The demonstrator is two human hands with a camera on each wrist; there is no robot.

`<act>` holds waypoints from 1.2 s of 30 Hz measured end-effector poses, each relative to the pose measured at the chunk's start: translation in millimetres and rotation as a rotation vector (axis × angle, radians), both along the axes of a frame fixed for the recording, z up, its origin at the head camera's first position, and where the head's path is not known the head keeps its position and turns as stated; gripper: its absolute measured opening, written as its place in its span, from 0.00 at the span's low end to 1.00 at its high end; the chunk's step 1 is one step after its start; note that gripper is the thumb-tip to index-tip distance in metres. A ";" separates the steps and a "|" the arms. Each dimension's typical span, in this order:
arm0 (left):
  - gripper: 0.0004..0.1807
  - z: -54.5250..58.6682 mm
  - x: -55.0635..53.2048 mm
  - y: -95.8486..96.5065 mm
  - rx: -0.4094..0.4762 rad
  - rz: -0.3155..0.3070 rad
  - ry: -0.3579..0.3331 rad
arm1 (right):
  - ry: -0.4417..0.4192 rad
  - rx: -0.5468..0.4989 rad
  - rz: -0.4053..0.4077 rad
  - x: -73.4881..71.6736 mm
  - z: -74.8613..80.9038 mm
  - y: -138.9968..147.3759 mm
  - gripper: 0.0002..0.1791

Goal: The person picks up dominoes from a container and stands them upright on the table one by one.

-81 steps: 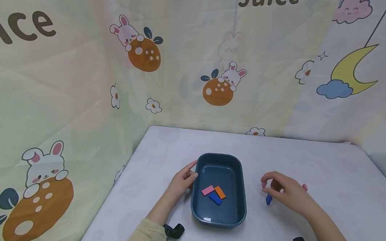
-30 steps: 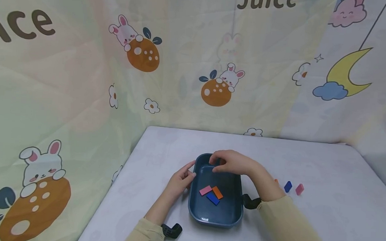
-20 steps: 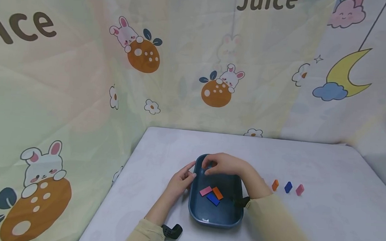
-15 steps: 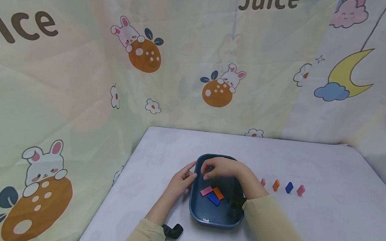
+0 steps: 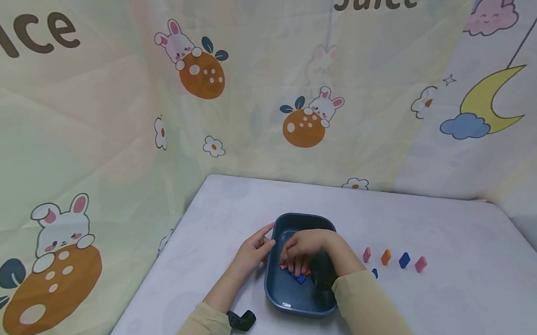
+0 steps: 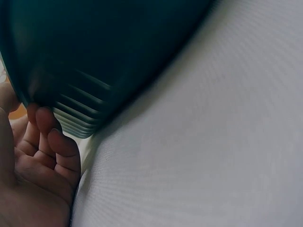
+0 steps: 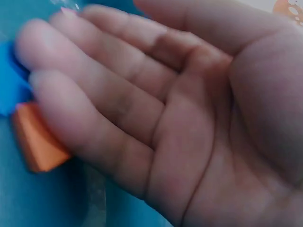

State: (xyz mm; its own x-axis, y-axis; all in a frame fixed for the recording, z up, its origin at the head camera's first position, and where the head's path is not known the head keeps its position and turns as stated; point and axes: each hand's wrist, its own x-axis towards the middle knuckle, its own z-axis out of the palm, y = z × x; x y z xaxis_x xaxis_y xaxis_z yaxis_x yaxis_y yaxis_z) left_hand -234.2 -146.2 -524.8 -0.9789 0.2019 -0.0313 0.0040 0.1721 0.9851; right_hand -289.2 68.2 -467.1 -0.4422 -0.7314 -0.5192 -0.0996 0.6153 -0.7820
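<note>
My left hand (image 5: 251, 250) holds the left side of the dark blue tray (image 5: 299, 307); in the left wrist view its curled fingertips meet the tray's outer wall (image 6: 118, 42). Inside the tray, my right hand (image 5: 307, 248) reaches down with fingertips at three small domino blocks. Partly covered by that hand are the pink block (image 5: 283, 267), the blue block (image 5: 301, 279) and the orange block (image 5: 308, 272). Close up in the right wrist view, loosely bent fingers touch the orange block (image 7: 40, 139) and overlap the blue block (image 7: 9, 80). The palm holds nothing.
Right of the tray, domino blocks stand upright on the white table (image 5: 462, 299): pink (image 5: 367, 254), orange (image 5: 386, 256), blue (image 5: 404, 260) and another pink block (image 5: 421, 264). A further blue block (image 5: 375, 273) shows beside the right forearm. A printed cloth backdrop (image 5: 254, 86) rises behind.
The right hand first pinched a pink block beside the tray, then moved left over the tray. It has since lowered onto the blocks inside. The left hand has stayed at the tray.
</note>
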 end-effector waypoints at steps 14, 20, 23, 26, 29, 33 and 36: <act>0.27 0.0 -0.3 -0.2 -0.013 0.001 0.000 | 0.388 0.002 -0.222 -7.9 -8.5 4.4 0.13; 0.28 0.3 0.2 -0.1 0.003 0.003 -0.001 | 0.490 0.079 -0.211 -8.5 -10.5 1.1 0.16; 0.28 1.1 0.5 0.1 0.005 0.006 -0.004 | 0.527 0.113 -0.199 -7.7 -10.9 -0.3 0.12; 0.27 1.8 0.5 0.2 0.004 0.007 -0.011 | 0.554 0.138 -0.195 -7.1 -11.0 -1.0 0.09; 0.27 1.9 0.2 0.1 0.007 0.003 -0.014 | 0.578 0.156 -0.212 -7.1 -12.1 -0.7 0.10; 0.27 1.7 -0.2 0.1 0.014 0.000 -0.017 | 0.584 0.172 -0.241 -7.0 -14.3 -0.4 0.12; 0.27 1.1 -0.7 0.0 0.014 0.002 -0.020 | 0.571 0.183 -0.252 -6.2 -15.1 -0.8 0.13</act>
State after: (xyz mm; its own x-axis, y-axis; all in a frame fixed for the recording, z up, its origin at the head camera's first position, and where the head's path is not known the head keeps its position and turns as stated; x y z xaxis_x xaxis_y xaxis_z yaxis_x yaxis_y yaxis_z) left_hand -234.9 -146.2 -523.7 -0.9785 0.2006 -0.0479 -0.0159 0.1581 0.9873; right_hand -295.4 67.4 -482.2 -0.8318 -0.4915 -0.2579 -0.3043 0.7924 -0.5288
